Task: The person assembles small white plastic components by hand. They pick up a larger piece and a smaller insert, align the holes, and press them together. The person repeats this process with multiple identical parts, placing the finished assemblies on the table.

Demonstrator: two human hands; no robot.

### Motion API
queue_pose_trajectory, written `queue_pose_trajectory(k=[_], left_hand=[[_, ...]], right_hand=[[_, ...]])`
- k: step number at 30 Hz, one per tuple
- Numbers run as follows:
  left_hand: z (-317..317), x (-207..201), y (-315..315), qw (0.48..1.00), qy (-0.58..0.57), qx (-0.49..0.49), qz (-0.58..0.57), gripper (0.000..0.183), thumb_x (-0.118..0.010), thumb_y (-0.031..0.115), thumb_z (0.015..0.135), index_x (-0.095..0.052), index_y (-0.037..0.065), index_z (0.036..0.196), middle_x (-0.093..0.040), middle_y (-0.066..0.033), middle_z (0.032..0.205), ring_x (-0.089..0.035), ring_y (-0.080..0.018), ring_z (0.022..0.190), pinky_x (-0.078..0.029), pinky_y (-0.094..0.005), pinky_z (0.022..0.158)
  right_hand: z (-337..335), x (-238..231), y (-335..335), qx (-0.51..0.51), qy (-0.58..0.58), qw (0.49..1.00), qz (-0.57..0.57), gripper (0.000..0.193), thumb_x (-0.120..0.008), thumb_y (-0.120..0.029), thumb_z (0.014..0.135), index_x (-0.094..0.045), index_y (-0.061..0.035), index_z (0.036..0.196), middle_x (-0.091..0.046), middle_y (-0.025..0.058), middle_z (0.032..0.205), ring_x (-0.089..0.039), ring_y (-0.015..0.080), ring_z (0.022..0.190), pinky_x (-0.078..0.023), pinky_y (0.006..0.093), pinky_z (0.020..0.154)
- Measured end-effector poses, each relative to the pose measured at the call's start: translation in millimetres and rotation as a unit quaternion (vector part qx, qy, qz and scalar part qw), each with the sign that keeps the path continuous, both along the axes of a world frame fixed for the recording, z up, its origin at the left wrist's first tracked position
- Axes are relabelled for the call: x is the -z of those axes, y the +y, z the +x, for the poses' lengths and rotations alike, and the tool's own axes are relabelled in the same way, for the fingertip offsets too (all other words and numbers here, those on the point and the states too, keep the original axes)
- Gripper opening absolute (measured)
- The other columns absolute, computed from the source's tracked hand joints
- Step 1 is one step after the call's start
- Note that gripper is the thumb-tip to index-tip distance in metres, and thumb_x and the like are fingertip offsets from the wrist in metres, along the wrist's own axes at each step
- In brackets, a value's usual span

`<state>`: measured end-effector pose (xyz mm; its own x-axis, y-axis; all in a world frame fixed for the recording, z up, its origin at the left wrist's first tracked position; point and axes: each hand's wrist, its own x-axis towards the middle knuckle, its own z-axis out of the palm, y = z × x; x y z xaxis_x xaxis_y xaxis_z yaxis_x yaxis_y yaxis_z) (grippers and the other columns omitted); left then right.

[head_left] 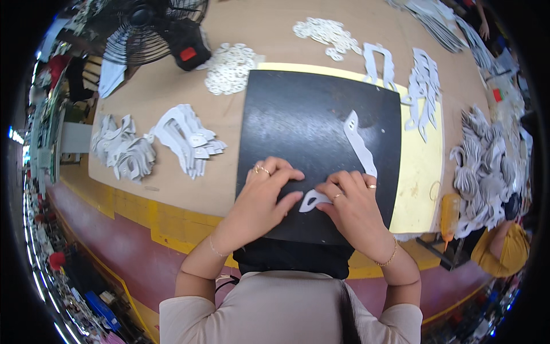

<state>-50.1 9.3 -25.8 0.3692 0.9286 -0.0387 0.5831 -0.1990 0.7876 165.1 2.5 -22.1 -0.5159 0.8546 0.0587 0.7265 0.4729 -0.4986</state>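
Observation:
A small white cut-out piece [314,199] with a hole in it lies at the front of a black mat [298,126]. My right hand [356,202] pinches the piece at its right side between thumb and fingers. Just left of it, my left hand [264,188] holds nothing; its thumb and forefinger are apart, the thumb tip close to the piece. Beyond my right hand, a long wavy white strip [360,143] lies slantwise on the mat. Its near end reaches my right fingers.
Left of the mat are piles of white cut pieces [186,137] and grey-white pieces [123,146]. Small white rings [230,69] lie behind, near a black fan [146,34]. Yellow board [421,189] shows at right, beside grey stacks [481,172] and an orange bottle [450,215].

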Motion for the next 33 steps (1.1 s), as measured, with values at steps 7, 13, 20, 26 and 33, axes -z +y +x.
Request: queue_pose_trajectory(k=[7, 13, 20, 26, 33], left_hand=[[-74, 8, 84, 0.965, 0.118, -0.204, 0.115, 0.022, -0.07, 0.011, 0.084, -0.068, 0.001, 0.103, -0.062, -0.015, 0.1, -0.063, -0.0272, 0.086, -0.05, -0.0348, 0.076], [-92, 25, 153, 0.952, 0.165, -0.213, 0.144, 0.021, -0.071, 0.009, 0.082, -0.068, -0.003, 0.099, -0.064, -0.0195, 0.097, -0.063, -0.0359, 0.091, -0.05, -0.0414, 0.083], [-77, 37, 175, 0.917, 0.28, -0.186, 0.215, 0.015, -0.07, 0.006, 0.079, -0.066, -0.006, 0.088, -0.064, -0.0227, 0.092, -0.066, -0.0365, 0.089, -0.053, -0.0448, 0.08], [-70, 42, 178, 0.893, 0.378, -0.152, 0.189, 0.016, -0.064, 0.008, 0.081, -0.064, -0.006, 0.09, -0.065, -0.0236, 0.092, -0.065, -0.0399, 0.085, -0.053, -0.0469, 0.079], [-78, 20, 159, 0.944, 0.222, -0.195, 0.145, 0.023, -0.062, 0.004, 0.083, -0.066, -0.009, 0.103, -0.068, -0.0236, 0.091, -0.07, -0.0349, 0.082, -0.056, -0.038, 0.074]], right_hand=[[-5, 0, 2, 0.026, 0.015, 0.999, -0.043, 0.021, -0.075, -0.011, 0.077, -0.065, -0.0091, 0.096, -0.055, 0.0041, 0.094, -0.053, 0.0227, 0.092, -0.032, 0.0392, 0.088], [-3, -3, 4, 0.03, 0.009, 0.998, -0.047, 0.017, -0.075, -0.012, 0.078, -0.064, -0.0101, 0.091, -0.054, 0.0047, 0.09, -0.052, 0.0231, 0.089, -0.034, 0.0389, 0.084], [1, -6, 4, 0.045, 0.092, 0.992, -0.077, 0.016, -0.077, -0.008, 0.077, -0.064, -0.0064, 0.085, -0.059, 0.0043, 0.079, -0.056, 0.023, 0.077, -0.041, 0.0361, 0.076], [6, -9, 8, 0.176, 0.277, 0.915, -0.237, 0.011, -0.072, -0.006, 0.086, -0.066, -0.0013, 0.093, -0.069, 0.0077, 0.077, -0.067, 0.0145, 0.07, -0.05, 0.027, 0.065], [13, 2, 10, 0.236, 0.415, 0.824, -0.305, 0.014, -0.069, -0.006, 0.091, -0.065, 0.0027, 0.101, -0.072, 0.0063, 0.082, -0.07, 0.0104, 0.077, -0.052, 0.021, 0.067]])
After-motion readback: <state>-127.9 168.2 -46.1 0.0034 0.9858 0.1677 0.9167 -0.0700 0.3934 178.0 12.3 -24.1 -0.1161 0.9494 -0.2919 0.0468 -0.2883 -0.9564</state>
